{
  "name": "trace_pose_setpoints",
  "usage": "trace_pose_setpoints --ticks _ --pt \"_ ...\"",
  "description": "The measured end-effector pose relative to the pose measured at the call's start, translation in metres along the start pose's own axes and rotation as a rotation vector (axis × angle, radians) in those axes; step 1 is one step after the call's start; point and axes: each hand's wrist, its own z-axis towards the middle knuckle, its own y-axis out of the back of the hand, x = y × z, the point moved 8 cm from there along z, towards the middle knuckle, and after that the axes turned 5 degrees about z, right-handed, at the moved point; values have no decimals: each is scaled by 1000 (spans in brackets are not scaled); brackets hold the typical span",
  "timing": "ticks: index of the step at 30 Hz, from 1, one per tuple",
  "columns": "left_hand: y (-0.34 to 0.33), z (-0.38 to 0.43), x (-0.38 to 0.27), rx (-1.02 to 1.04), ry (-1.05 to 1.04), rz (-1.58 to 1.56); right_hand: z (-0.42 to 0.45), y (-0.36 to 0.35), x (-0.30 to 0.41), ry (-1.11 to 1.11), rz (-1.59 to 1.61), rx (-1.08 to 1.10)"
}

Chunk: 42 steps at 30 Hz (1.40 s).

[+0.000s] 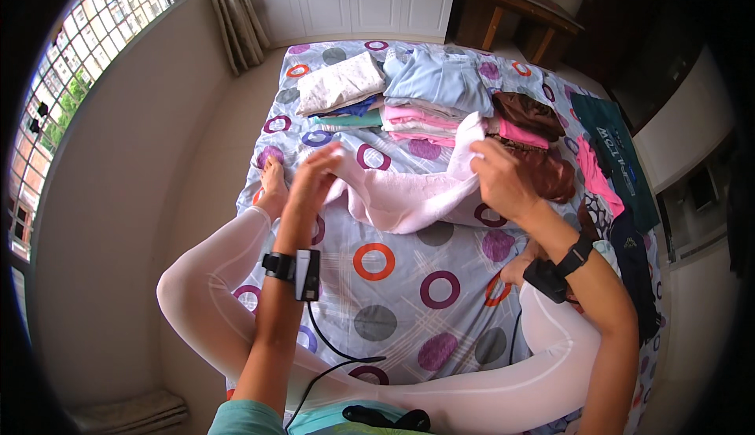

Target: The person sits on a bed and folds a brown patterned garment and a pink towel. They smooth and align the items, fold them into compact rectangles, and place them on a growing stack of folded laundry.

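A pale pink cloth garment [401,199] hangs in a sagging curve between my two hands, just above the patterned bedsheet [407,329]. My left hand [317,169] pinches its left end, slightly blurred. At the other end, my right hand [501,175] grips the cloth near an upper corner that sticks up past the fingers. What kind of garment it is, I cannot tell. Behind it lie a folded stack topped by a light blue garment [436,81] and a stack topped by a white patterned garment [341,84].
Brown satiny clothing [545,175] lies beyond my right hand. Further right are a pink garment [598,175], a dark green bag [616,158] bearing writing, and dark navy clothing [634,276]. A black cable [330,346] runs from my left wrist device [307,276] across the bed.
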Motion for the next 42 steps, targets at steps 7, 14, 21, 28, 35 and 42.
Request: trace_pose_setpoints --ticks 7,14,21,28,35,42 --pt "205 -25 -35 -723 -182 -453 -80 21 -115 -444 -261 169" --pt "211 -36 -1 -927 -31 -177 -223 -46 -158 -828 27 976" --pt "110 -11 14 -467 41 201 -134 -64 -123 -571 -76 595" --pt "-40 -13 50 59 105 154 5 -68 -26 -141 316 39" --pt "-80 -25 41 174 115 74 44 -79 34 -141 484 71" --pt "-65 -21 30 81 32 -16 50 -79 38 -231 532 -14"
